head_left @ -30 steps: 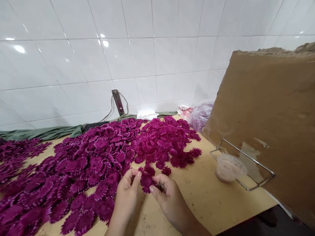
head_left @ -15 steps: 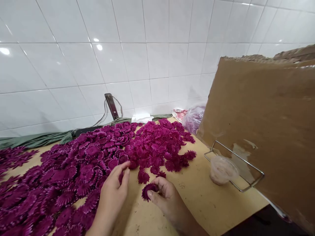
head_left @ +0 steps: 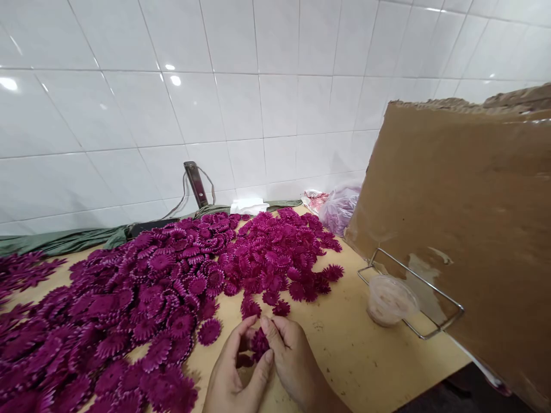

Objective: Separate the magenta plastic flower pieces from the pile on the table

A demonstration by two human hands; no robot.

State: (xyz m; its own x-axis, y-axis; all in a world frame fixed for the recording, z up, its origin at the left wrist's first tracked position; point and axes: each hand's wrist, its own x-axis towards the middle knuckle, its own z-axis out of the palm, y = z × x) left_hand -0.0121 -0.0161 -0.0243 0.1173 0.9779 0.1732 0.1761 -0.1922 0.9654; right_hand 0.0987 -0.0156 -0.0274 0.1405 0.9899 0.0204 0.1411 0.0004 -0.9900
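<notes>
My left hand (head_left: pixel 235 370) and my right hand (head_left: pixel 295 358) meet low in the middle of the head view. Between their fingertips is a magenta flower-shaped piece (head_left: pixel 259 344) with a fringed edge, partly covered by the fingers. My right thumb and fingers pinch its right side, while my left fingers and thumb curl round it from the left. Just beyond the hands lie loose magenta flower pieces (head_left: pixel 282 308). A large heap of similar pieces (head_left: pixel 161 264) spreads to the left, and a smaller heap (head_left: pixel 275 252) lies further back.
On the right a brown cardboard sheet (head_left: pixel 465 218) stands upright. Before it are a clear plastic tub (head_left: pixel 391 299) and a bent metal wire frame (head_left: pixel 430 332). A plastic bag (head_left: pixel 340 209), white paper (head_left: pixel 248 206) and green cloth (head_left: pixel 64 243) lie along the tiled wall.
My left hand has moved right and down, away from the heap, to join my right hand at the flower piece. A single flower piece now shows where the left hand was.
</notes>
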